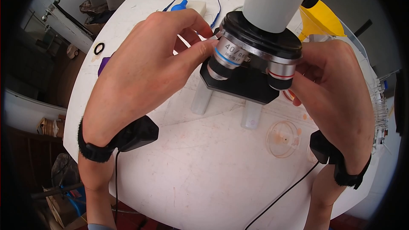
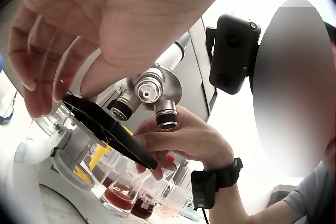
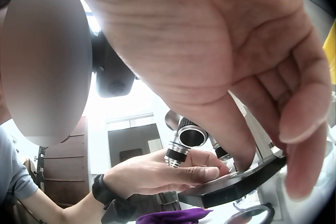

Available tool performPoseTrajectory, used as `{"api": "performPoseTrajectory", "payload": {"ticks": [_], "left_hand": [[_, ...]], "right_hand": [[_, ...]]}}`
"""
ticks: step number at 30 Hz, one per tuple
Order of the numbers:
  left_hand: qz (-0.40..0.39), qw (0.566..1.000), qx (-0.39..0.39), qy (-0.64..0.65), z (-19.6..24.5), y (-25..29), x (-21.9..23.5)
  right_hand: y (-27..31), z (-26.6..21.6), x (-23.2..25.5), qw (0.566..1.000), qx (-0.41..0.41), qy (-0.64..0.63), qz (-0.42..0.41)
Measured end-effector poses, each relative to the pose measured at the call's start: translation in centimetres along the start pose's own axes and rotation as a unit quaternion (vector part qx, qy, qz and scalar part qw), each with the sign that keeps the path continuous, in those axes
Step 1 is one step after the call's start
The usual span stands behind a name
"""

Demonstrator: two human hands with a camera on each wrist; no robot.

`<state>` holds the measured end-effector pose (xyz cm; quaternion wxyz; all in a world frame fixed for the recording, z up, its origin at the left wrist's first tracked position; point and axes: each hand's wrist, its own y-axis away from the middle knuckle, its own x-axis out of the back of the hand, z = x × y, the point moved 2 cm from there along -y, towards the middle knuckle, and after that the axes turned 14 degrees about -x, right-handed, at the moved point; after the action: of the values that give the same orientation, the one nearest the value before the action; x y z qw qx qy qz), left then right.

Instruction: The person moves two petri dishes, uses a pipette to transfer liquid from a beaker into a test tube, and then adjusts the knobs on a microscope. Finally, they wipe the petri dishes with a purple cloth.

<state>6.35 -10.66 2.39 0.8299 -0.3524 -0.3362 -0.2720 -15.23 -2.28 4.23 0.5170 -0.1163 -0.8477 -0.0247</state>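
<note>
A grey microscope (image 1: 277, 0) stands in front of me, its black stage (image 1: 238, 87) below the objectives. One objective (image 1: 225, 61) has a blue ring and reads 40; another objective (image 1: 281, 73) has a red ring. At the stage's left edge, my left hand (image 1: 140, 61) grips with thumb over the top and fingers past the rim. My right hand (image 1: 341, 81) holds the opposite edge, thumb (image 3: 241, 150) on the upper face and fingers curled beside it. In the head view, the objectives partly hide the stage top and the right fingertips.
A clear petri dish (image 1: 282, 139) lies in front of the microscope's right foot. Behind stand a yellow funnel (image 1: 324, 21) and a flask of red-brown liquid (image 2: 119, 198). To the left are a black ring (image 1: 99, 48), purple cloth (image 3: 173, 216) and a blue rubber bulb (image 1: 180, 5).
</note>
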Motion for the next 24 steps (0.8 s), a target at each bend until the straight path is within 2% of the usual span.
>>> {"api": "performPoseTrajectory", "payload": {"ticks": [12, 15, 21, 24], "left_hand": [[-0.006, 1.0, 0.008, 0.004, 0.0, 0.0, 0.0], [-0.012, 1.0, 0.018, -0.002, 0.1, 0.0, 0.1], [-0.003, 1.0, 0.005, -0.008, 0.0, 0.0, -0.1], [-0.011, 1.0, 0.011, -0.008, 0.0, 0.0, 0.0]], "right_hand": [[-0.3, 0.8, 0.2, 0.999, 0.041, 0.009, 0.015], [-0.3, 0.6, 0.2, 0.999, 0.039, -0.002, -0.01], [-0.2, 0.5, 0.3, 0.999, 0.031, -0.007, 0.003], [-0.1, -0.4, 0.3, 0.999, 0.011, 0.017, -0.042]]}}
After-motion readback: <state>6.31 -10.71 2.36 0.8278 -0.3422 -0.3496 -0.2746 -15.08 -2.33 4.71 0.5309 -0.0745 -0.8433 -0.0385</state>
